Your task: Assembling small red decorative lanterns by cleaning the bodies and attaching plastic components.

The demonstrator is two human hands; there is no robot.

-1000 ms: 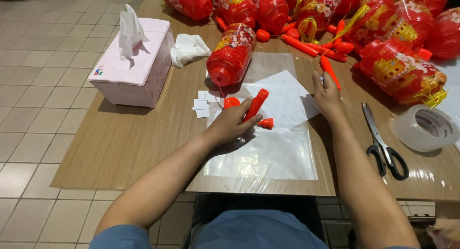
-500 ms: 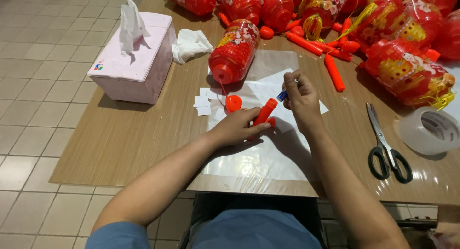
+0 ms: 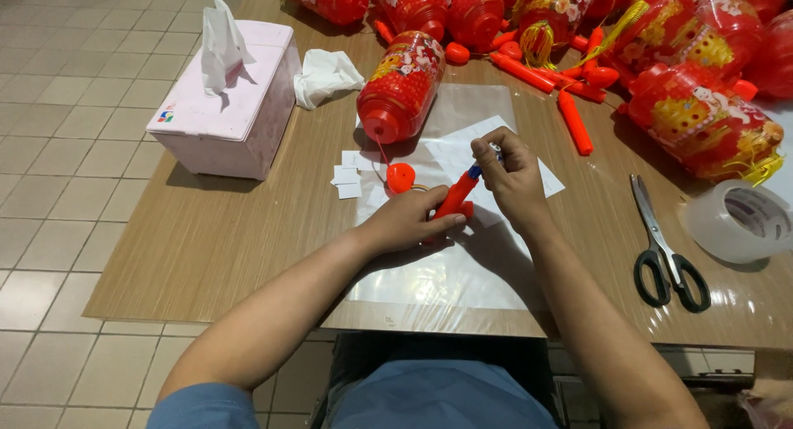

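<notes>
The left hand [image 3: 410, 222] grips an orange stick [image 3: 456, 195] on the counter [image 3: 206, 239] while the right hand [image 3: 510, 174] pinches its blue tip [image 3: 475, 171].

Bright even indoor light, soft shadows under the forearms, glare on the clear plastic sheet [image 3: 462, 289], sharp focus, slight wide-angle bending at edges

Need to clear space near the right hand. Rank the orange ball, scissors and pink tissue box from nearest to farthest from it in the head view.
From the right hand:
1. Orange ball, just to its left.
2. Scissors, lower right.
3. Pink tissue box, far left.
</notes>
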